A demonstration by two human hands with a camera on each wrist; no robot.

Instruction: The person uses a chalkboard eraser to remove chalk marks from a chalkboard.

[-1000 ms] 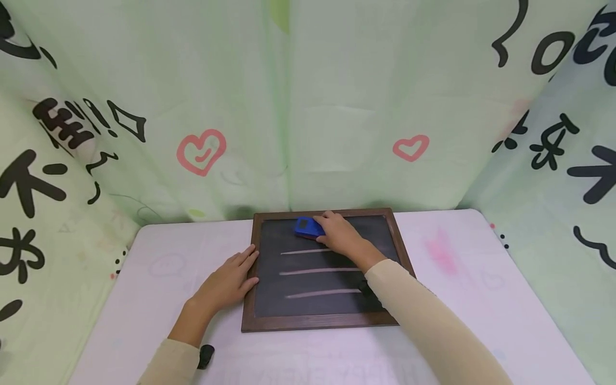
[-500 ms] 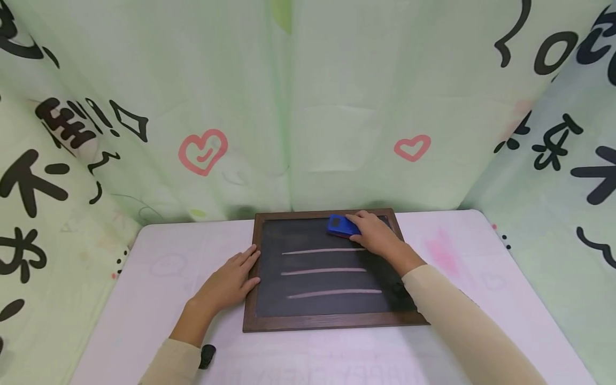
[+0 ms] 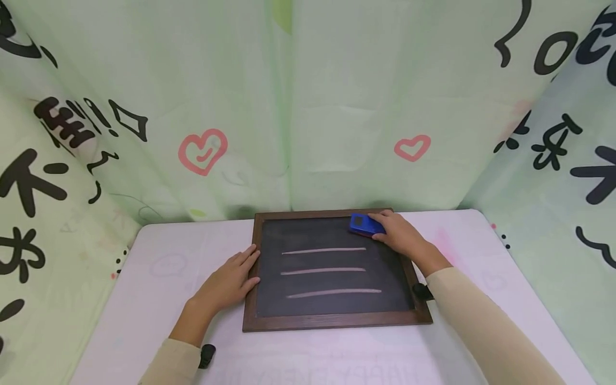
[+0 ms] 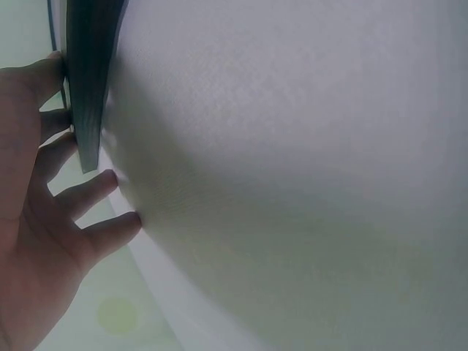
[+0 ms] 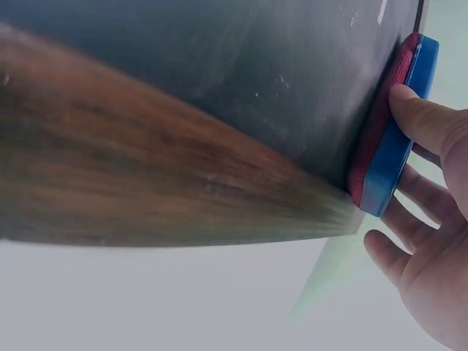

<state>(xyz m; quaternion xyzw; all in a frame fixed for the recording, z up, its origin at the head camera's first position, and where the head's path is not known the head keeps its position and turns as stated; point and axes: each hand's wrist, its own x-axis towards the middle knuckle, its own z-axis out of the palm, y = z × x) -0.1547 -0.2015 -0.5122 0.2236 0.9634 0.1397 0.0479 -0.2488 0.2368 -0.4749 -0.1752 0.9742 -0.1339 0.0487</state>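
Note:
A blackboard (image 3: pixel 332 299) in a brown wooden frame lies on the table, with three pale pink chalk lines (image 3: pixel 323 270) across it. Near its top right corner my right hand (image 3: pixel 401 235) grips a blue chalkboard eraser (image 3: pixel 364 225) between thumb and fingers. In the right wrist view, the eraser's dark red felt (image 5: pixel 382 121) faces down on the board beside the frame. My left hand (image 3: pixel 228 283) rests with fingers spread against the frame's left side. The left wrist view shows those fingers (image 4: pixel 110 232) at the frame's edge (image 4: pixel 89 110).
The white table (image 3: pixel 481 278) extends around the board on both sides and in front. A pale green curtain (image 3: pixel 337 96) with red hearts and black lettering hangs behind and at both sides. Dark wrist devices show at my left cuff (image 3: pixel 207 356) and right cuff (image 3: pixel 422 292).
My right hand has slid the eraser rightward along the top of the board to its right corner, uncovering the right ends of the chalk lines. My left hand has stayed put.

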